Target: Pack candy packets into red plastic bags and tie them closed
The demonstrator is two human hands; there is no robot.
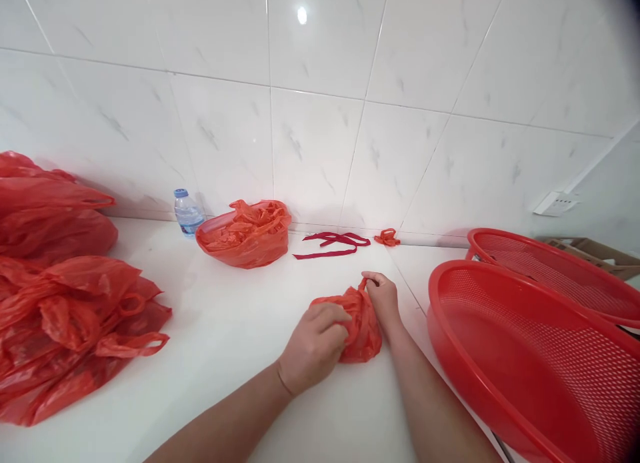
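Hands [316,343] [384,301] grasp a bunched red bag [367,326], its twisted tip [363,285] pointing toward the wall [320,149]; long axis unclear.

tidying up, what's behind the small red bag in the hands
A dark red strap and an orange-red bundle lie near the wall; whatever the bag covers can't be seen.

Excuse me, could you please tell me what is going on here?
A person has both hands on a small red plastic bag on the white table. The right hand pinches its narrow upper end, while the left hand is curled at its left side; its grip is partly hidden. Larger red bags are piled on the left, and red baskets stand on the right.
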